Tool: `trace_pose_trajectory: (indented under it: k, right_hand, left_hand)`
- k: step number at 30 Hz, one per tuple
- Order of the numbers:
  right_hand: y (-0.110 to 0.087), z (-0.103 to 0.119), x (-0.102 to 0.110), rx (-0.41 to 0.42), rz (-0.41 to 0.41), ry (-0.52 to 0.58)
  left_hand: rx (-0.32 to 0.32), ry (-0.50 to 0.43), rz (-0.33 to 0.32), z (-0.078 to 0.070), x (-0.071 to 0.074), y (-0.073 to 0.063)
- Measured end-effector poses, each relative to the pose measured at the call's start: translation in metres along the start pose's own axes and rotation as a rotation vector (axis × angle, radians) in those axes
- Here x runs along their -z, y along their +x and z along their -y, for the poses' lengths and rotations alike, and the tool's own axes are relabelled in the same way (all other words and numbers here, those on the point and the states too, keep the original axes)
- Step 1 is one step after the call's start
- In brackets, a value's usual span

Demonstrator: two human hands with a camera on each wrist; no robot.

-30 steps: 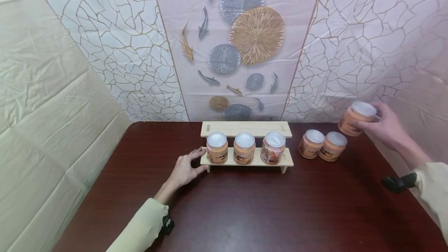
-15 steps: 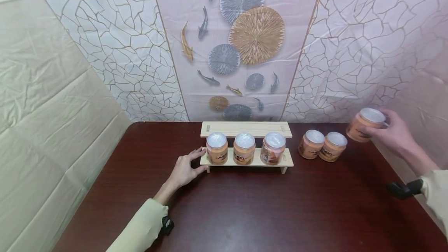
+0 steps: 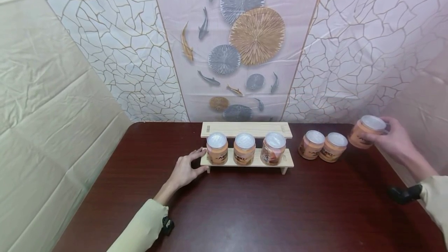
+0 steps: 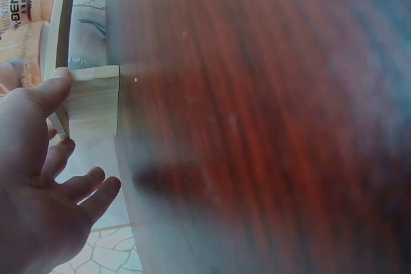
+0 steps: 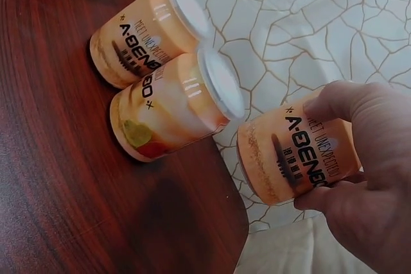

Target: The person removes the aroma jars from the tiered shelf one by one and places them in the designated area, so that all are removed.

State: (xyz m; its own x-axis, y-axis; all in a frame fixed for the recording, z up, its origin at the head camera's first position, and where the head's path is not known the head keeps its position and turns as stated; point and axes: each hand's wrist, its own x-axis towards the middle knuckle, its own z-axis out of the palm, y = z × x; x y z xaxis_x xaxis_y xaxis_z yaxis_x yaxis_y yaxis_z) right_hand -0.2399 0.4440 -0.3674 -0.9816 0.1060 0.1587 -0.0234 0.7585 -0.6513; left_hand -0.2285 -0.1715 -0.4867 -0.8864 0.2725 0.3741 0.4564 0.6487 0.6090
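Note:
A pale wooden two-step rack (image 3: 257, 159) stands near the table's back edge. Three orange jars with silvery lids, a left one (image 3: 217, 149), a middle one (image 3: 244, 149) and a right one (image 3: 273, 149), sit upright in a row on its lower step. My left hand (image 3: 183, 169) pinches the left end of that step; in the left wrist view the thumb (image 4: 56, 88) lies on its edge. To the right, my right hand (image 3: 395, 139) grips another orange jar (image 5: 282, 158), slightly tilted and raised off the table. Its far side is hidden by the hand.
Two similar jars, one on the left (image 3: 310, 145) and one on the right (image 3: 332, 149), stand touching on the table (image 3: 245, 205) between the rack and my right hand. The rack's upper step (image 3: 246, 130) is bare. A patterned cloth wall (image 3: 224, 84) rises behind the table.
My right hand has moved rightward and lower with the jar, from beyond the two standing jars to their right side. The left hand and the rack have stayed put.

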Motion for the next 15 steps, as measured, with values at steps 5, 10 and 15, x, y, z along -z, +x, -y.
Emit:
trace_pose_trajectory:
  k: [5,10,15]
  right_hand:
    - [-0.003,-0.004,-0.001,-0.022,0.017,0.012]
    - [-0.005,-0.009,-0.006,-0.023,0.008,0.020]
    - [-0.007,-0.014,-0.013,-0.004,-0.014,0.051]
  left_hand:
    - [0.000,0.001,0.000,-0.001,0.000,0.000]
    - [-0.001,0.000,0.001,0.000,0.000,0.000]
    - [-0.007,0.004,0.001,0.001,0.000,0.000]
